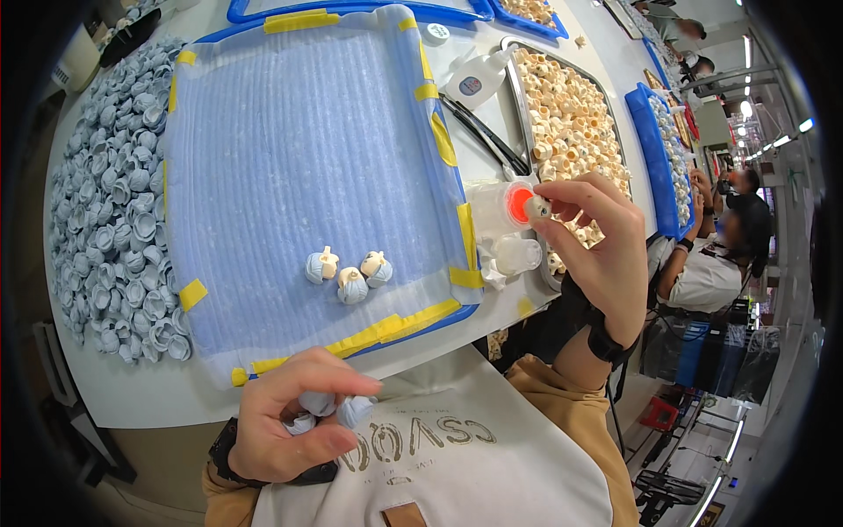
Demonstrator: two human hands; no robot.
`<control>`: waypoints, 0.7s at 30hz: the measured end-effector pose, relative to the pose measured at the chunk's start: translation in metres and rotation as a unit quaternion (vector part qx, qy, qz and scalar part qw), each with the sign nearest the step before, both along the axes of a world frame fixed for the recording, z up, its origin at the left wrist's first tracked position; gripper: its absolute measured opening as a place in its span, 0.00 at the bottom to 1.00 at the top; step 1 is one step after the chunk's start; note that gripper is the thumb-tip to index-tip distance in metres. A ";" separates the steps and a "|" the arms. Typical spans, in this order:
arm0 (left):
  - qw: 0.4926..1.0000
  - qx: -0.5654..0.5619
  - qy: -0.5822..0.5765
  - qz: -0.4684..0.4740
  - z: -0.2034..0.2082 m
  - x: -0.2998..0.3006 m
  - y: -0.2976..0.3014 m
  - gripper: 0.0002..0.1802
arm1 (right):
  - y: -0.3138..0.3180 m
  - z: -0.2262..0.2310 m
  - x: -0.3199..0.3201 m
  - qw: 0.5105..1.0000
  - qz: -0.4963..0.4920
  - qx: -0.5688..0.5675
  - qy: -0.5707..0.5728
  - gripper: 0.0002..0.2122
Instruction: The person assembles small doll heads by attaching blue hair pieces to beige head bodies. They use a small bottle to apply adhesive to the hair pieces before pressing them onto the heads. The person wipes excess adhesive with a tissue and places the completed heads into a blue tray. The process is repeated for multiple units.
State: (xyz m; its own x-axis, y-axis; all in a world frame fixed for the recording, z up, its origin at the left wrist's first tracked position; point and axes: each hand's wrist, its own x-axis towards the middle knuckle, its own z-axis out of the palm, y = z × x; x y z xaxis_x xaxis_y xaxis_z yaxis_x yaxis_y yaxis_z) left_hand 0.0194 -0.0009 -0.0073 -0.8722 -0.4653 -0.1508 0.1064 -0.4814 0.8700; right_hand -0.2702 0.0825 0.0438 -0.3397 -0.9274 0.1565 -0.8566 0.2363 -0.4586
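My left hand point(279, 413) is closed around several pale blue-grey hair shells point(354, 411), held low in front of my apron. Between thumb and index finger of my right hand point(606, 250) is a small cream doll face piece point(537, 208). It is at the mouth of a translucent cup point(494, 206) with a bright orange-red opening; whether they touch I cannot tell. Three small doll heads with blue hair point(353, 285) lie close together on the padded, blue-rimmed tray point(290, 140), toward its near edge.
A heap of blue-grey hair shells point(123, 228) covers the left of the table. To the right stand a metal tray point(524, 97) of cream pieces, a white bottle point(479, 79), black tweezers point(483, 132) and a small clear cup point(516, 255). Co-workers point(720, 263) sit farther right beside a blue bin point(645, 149).
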 end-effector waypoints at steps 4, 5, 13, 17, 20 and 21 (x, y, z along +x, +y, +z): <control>0.999 -0.032 0.012 -0.001 -0.005 -0.001 0.000 0.21 | 0.000 -0.002 0.002 1.000 -0.013 -0.012 0.003 0.10; 0.999 -0.041 0.011 0.001 -0.006 -0.001 -0.001 0.22 | 0.001 -0.003 0.003 1.000 -0.018 -0.018 0.004 0.10; 0.997 0.078 -0.001 0.028 -0.004 0.003 0.003 0.23 | 0.013 -0.015 0.018 0.990 -0.054 -0.128 0.002 0.10; 0.993 0.098 0.008 0.058 -0.001 -0.004 0.006 0.21 | 0.020 -0.012 0.062 0.933 0.160 -0.265 -0.185 0.13; 0.992 0.108 0.025 0.058 -0.002 -0.004 0.006 0.20 | 0.009 -0.021 0.095 0.898 0.237 -0.270 -0.255 0.14; 0.991 0.113 0.028 0.062 -0.003 -0.004 0.007 0.20 | 0.005 -0.022 0.099 0.901 0.238 -0.266 -0.246 0.15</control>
State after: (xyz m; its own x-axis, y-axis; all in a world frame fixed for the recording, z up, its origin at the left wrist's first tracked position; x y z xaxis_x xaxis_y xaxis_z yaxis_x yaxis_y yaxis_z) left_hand 0.0153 0.0061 -0.0103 -0.8203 -0.5295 -0.2164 0.2222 -0.6435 0.7325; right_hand -0.1710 0.0871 0.0218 -0.0737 -0.8245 0.5611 -0.4654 -0.4691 -0.7505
